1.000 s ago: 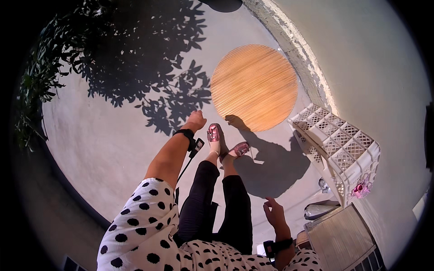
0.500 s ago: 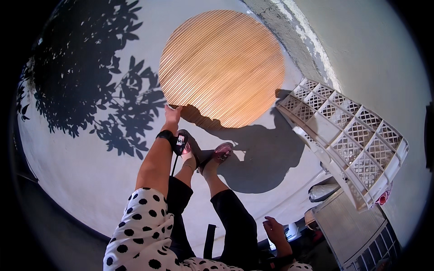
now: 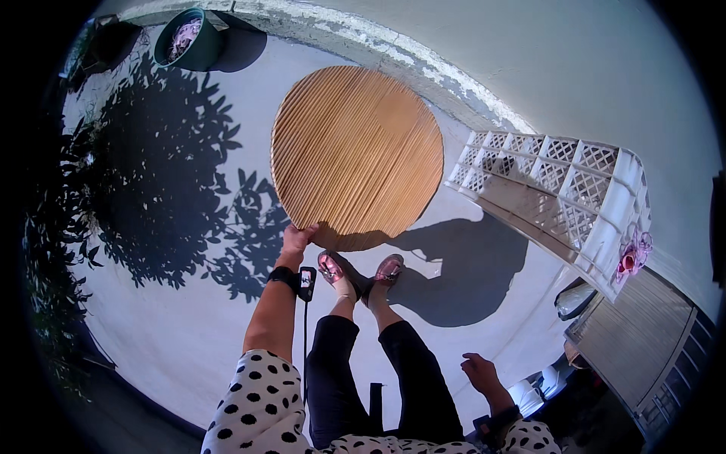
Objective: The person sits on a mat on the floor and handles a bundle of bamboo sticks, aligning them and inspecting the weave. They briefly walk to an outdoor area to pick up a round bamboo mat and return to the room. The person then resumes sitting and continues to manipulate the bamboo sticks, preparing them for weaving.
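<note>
A round, ribbed mat (image 3: 355, 151) in light brown, seemingly of bamboo or thin wooden slats, is in front of my feet. My left hand (image 3: 296, 240) grips its near left edge; the fingers under the rim are hidden. At the lower right, away from the mat, my right hand (image 3: 481, 372) hangs with nothing in it, its fingers loosely bent and partly apart. A white plastic lattice rack (image 3: 560, 178) stands to the right of the mat.
A low ledge (image 3: 363, 36) runs along the wall behind the mat. At the far left is a green pot (image 3: 193, 49), with leafy plants (image 3: 64, 227) down the left side. Below the rack stand a plastic-wrapped bundle (image 3: 575, 300) and a grey panel (image 3: 639, 337).
My view has shifted, bringing the green pot into sight. The mat now appears smaller and lower, its surface less bright. My left hand still grips its edge; my right hand remains low.
</note>
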